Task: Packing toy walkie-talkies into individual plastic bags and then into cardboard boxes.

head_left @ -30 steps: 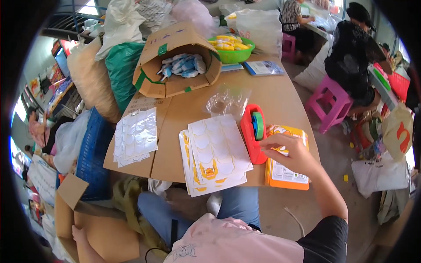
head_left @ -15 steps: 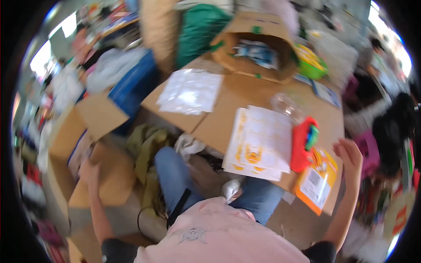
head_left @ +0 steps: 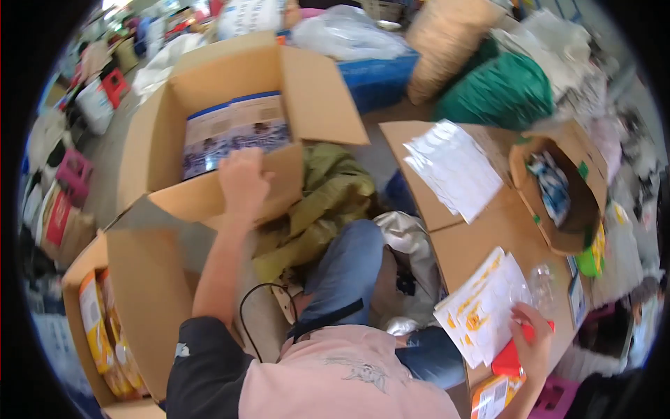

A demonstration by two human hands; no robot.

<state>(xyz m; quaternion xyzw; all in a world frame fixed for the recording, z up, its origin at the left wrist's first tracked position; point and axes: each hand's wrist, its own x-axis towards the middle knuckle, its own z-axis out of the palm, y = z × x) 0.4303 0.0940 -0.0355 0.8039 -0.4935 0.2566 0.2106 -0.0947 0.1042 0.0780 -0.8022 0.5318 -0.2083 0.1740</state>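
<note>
My left hand (head_left: 243,180) is closed at the near edge of a large open cardboard box (head_left: 322,94), its fingers curled over the rim. Inside the box stand flat packs (head_left: 237,129) with blue top edges and printed fronts. On the cardboard-topped table at the right, my right hand (head_left: 534,342) hovers over or touches a red object (head_left: 508,359); the fingers look apart and hold nothing I can see. Beside it lies a stack of white sheets (head_left: 481,311) with orange print. An orange and white package (head_left: 497,397) lies nearer me, partly hidden by my forearm.
A second cardboard box (head_left: 150,286) holding orange packages (head_left: 98,321) stands at the lower left. Clear plastic sleeves (head_left: 453,167) and an open carton (head_left: 586,174) lie on the table. Olive fabric (head_left: 314,195), a blue box (head_left: 377,84) and a green sack (head_left: 499,91) sit between and behind.
My view has swung left, bringing the box of packs toward the middle. My right hand has come in from the table's right side to the red object. My left hand stays at the box.
</note>
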